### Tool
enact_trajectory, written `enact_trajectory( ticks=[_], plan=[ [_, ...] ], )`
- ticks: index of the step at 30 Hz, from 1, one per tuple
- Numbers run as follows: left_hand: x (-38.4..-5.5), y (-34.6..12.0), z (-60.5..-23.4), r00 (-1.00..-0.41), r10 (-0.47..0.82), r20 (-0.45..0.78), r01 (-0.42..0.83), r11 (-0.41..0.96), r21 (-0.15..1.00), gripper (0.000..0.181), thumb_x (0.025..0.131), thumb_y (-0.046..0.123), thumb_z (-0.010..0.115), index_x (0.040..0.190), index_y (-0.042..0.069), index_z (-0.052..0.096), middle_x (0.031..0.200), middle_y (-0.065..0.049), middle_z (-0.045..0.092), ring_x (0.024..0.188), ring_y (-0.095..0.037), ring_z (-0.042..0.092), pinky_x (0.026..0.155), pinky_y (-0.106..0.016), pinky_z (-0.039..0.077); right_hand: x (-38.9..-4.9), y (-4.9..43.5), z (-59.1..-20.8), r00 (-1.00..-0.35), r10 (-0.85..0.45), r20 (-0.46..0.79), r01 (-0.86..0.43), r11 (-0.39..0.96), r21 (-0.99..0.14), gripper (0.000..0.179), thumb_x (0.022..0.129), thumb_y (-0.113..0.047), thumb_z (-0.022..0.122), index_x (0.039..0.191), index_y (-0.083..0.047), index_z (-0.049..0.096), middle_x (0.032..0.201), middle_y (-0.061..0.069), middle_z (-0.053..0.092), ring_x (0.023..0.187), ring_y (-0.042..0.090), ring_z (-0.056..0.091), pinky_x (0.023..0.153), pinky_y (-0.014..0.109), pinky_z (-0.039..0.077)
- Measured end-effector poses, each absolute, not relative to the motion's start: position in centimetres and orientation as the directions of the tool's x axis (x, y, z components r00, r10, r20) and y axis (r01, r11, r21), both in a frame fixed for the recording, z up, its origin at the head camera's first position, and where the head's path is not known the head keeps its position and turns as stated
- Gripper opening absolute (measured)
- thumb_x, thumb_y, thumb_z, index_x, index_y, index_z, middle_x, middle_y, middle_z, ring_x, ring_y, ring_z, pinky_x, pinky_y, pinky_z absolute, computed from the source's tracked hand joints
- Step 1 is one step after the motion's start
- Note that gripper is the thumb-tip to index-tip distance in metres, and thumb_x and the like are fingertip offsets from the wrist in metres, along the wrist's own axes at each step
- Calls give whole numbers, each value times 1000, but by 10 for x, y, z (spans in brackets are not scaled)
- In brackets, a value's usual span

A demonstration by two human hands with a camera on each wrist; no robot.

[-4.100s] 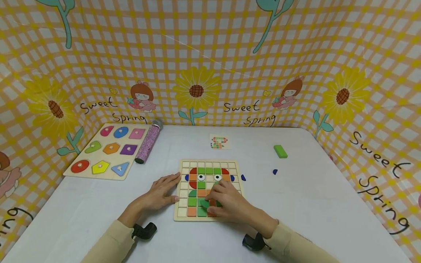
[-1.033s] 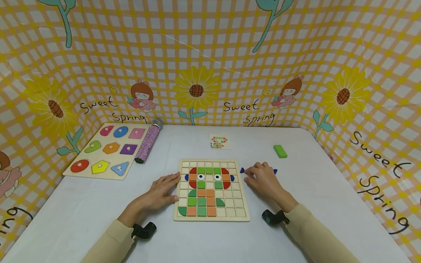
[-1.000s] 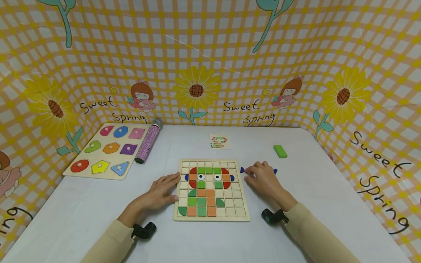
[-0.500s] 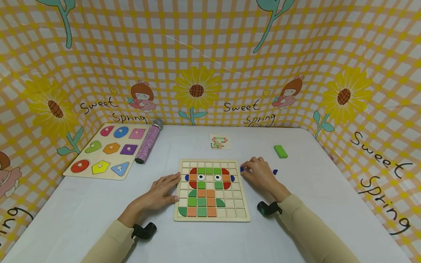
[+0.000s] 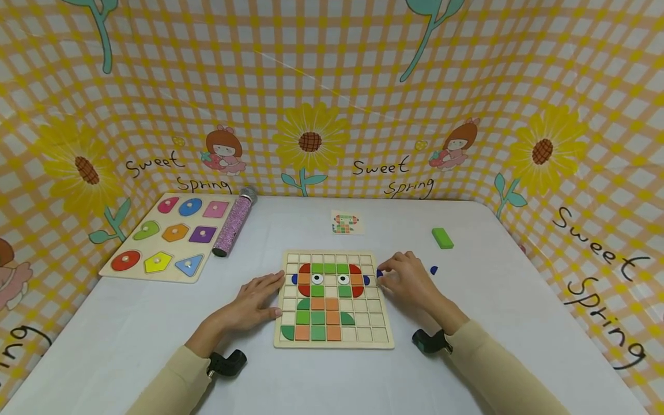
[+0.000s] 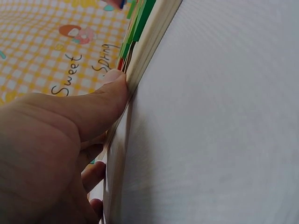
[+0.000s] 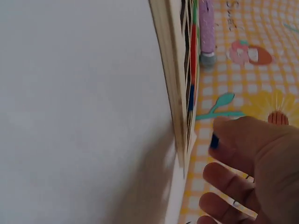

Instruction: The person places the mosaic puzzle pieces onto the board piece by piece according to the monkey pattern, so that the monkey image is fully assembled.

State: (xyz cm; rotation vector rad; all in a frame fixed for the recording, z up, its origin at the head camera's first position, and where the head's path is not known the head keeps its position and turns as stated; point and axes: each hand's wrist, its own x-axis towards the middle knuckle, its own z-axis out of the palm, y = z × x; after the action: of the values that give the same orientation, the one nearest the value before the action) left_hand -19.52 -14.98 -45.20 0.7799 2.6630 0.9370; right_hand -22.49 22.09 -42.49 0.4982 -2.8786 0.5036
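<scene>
A wooden grid board (image 5: 365, 319) lies on the table, with green, orange, red and blue pieces and two eye pieces in its cells. My left hand (image 5: 254, 302) rests against the board's left edge, fingers extended and thumb at the rim in the left wrist view. Just off the board's right edge, my right hand (image 5: 410, 282) pinches a small blue half-round piece (image 7: 214, 141) between thumb and index finger, the other fingers loosely bent. Another blue half-round piece (image 5: 434, 270) lies on the table to the right of that hand.
A small picture card (image 5: 348, 222) lies behind the board. The green block (image 5: 442, 238) sits at the back right. On the left are a knobbed shape puzzle (image 5: 194, 273) and a glittery purple microphone (image 5: 233, 227). A patterned cloth (image 5: 311, 75) hangs round the table.
My right hand has left the board and picked up a blue half-round piece from the table, bringing it left towards the board's edge. Green quarter-round pieces now show in the lower cells. The left hand stays.
</scene>
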Motion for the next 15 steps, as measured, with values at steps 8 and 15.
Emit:
enact_trajectory(
  ticks=[8,15],
  plan=[
    [-195,-150,-452,-832,554,9,434,641,633,72,90,30,62,147,3,28,158,-13,21,142,-40,18,113,-62,14,-197,184,-420,-852,-426,306,-505,821,-266,24,76,-26,78,94,-12,73,91,-2,64,84,13,43,71,26,35],
    [-195,-149,-451,-838,545,-23,403,647,648,70,90,28,61,148,6,27,159,-9,19,144,-37,15,114,-61,12,-180,145,-421,-791,-509,338,-597,762,-250,22,76,-28,78,92,-14,73,91,-3,65,85,13,46,73,28,40]
  ],
)
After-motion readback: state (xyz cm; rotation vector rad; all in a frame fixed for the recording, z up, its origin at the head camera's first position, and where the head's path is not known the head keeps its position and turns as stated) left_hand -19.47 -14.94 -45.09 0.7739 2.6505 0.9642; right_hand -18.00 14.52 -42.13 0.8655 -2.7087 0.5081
